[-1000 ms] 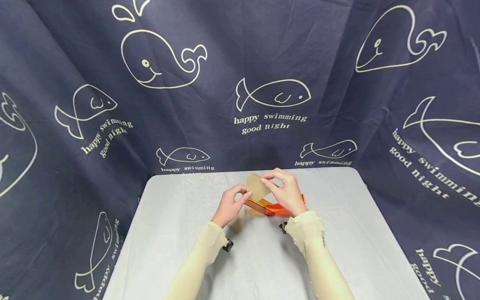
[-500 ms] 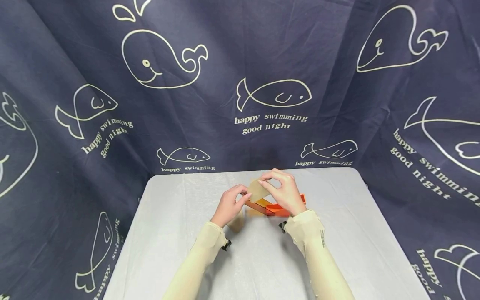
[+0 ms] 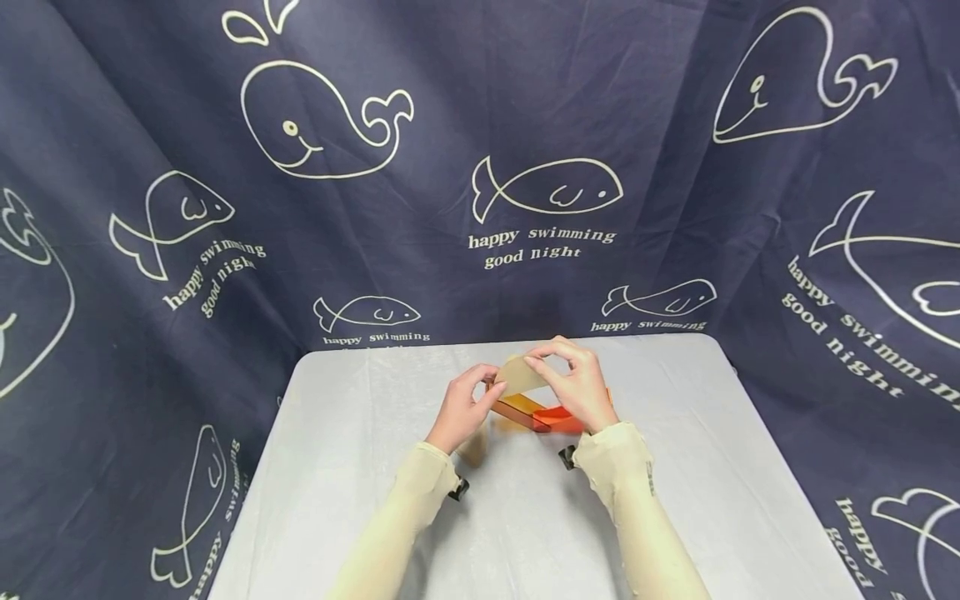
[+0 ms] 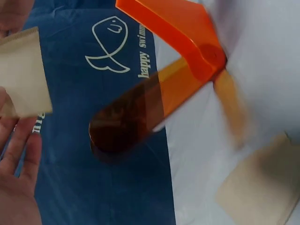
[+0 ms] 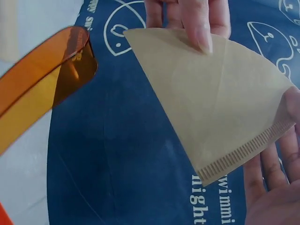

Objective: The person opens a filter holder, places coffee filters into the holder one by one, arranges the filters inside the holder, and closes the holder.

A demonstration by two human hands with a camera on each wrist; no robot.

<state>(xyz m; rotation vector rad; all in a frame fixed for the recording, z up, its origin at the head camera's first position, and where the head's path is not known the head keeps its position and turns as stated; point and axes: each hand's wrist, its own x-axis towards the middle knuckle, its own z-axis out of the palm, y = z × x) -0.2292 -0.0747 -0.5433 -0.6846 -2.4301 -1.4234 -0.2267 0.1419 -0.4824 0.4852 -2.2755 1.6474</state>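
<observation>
The right hand (image 3: 577, 387) pinches the brown paper filter (image 3: 517, 375) by its upper edge; the left hand (image 3: 461, 408) pinches its other side, holding it just above the orange holder (image 3: 536, 412). So light a grip on thin paper could tear or crease it if the hands pull apart, or let it slip onto the holder. A second filter (image 4: 262, 187) lies on the surface (image 3: 360, 433) under the left wrist. Beyond the hands the surface's far edge meets the whale-print curtain (image 3: 480, 167); room lies to both sides.

"happy swimming good night" in white on the dark backdrop cloth (image 3: 480, 167)
</observation>
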